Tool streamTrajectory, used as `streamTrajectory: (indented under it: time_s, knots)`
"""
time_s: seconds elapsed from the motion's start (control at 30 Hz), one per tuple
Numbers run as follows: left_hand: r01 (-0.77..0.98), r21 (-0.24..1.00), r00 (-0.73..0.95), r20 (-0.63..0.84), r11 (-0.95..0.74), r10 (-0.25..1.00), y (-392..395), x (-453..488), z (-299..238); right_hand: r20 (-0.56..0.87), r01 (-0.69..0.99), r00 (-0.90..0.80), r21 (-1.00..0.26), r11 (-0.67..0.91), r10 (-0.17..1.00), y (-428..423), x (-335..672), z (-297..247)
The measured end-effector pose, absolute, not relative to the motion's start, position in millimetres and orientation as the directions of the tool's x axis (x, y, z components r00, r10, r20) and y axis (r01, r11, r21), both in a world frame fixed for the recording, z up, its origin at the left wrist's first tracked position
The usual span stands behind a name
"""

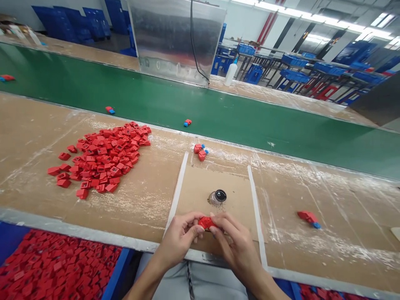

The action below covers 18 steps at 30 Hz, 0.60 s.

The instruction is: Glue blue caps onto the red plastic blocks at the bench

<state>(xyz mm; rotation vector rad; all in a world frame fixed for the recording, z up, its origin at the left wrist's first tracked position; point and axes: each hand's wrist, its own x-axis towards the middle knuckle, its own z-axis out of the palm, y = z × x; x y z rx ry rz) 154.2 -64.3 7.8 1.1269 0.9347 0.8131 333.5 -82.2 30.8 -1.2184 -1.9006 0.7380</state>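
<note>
My left hand [179,237] and my right hand [234,243] meet over the near edge of the cardboard-topped bench [312,200]. Both pinch one small red plastic part [206,223] between their fingertips. Just beyond the hands stands a small clear pot with a black top [218,197]. A big heap of red parts [103,156] lies to the left on the bench. Two red parts with a blue piece [200,151] sit near the belt's edge. Another red and blue part [308,218] lies to the right.
A green conveyor belt [250,116] runs behind the bench, carrying scattered red and blue parts [187,122]. A blue bin of red parts [56,266] sits at lower left. A metal housing [175,37] and a white bottle [230,74] stand beyond the belt.
</note>
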Motion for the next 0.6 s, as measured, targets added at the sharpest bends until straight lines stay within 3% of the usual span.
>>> streamTrajectory:
  time_s: [0.27,0.47,0.6]
  knots:
    - [-0.089,0.968,0.426,-0.175,0.234,0.888,-65.7,152.6,6.7,0.299,0.541,-0.306,-0.726,0.424,0.904,-81.4,332.9,38.7]
    - [-0.080,0.959,0.466,-0.204,0.271,0.861,-58.8,149.0,8.3,0.386,0.639,-0.278,-0.610,0.469,0.880,-82.4,318.5,38.4]
    - [-0.030,0.938,0.531,-0.278,0.345,0.800,-58.2,143.4,12.4,0.383,0.614,-0.166,-0.681,0.399,0.909,-93.8,331.8,32.5]
